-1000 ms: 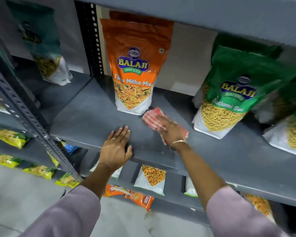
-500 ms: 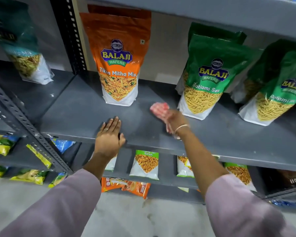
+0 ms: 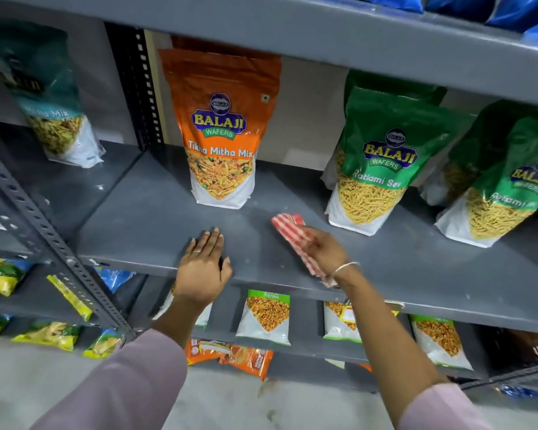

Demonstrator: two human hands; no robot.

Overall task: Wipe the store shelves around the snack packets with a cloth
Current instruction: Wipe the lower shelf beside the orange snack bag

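Observation:
A red-and-white checked cloth (image 3: pixel 288 224) lies on the grey metal shelf (image 3: pixel 143 221), pressed flat under my right hand (image 3: pixel 322 248), which grips it between the orange and green packets. My left hand (image 3: pixel 204 266) rests flat on the shelf's front edge, fingers spread, holding nothing. An orange Tikha Mitha Mix packet (image 3: pixel 222 135) stands upright behind my left hand. A green Ratlami Sev packet (image 3: pixel 378 162) stands just right of the cloth, and a second green packet (image 3: pixel 503 187) stands further right.
A teal Mitha Mix packet (image 3: pixel 52 107) stands on the adjoining shelf at left. A perforated upright post (image 3: pixel 44 231) crosses the lower left. Lower shelves hold small white snack packets (image 3: pixel 266 318), yellow packets (image 3: pixel 0 274) and orange packets (image 3: pixel 246 358). Another shelf (image 3: pixel 323 29) overhangs above.
My right hand has slid the cloth rightward along the shelf, from near the orange packet toward the green one. My left hand stays planted on the front edge. The camera view shifted right.

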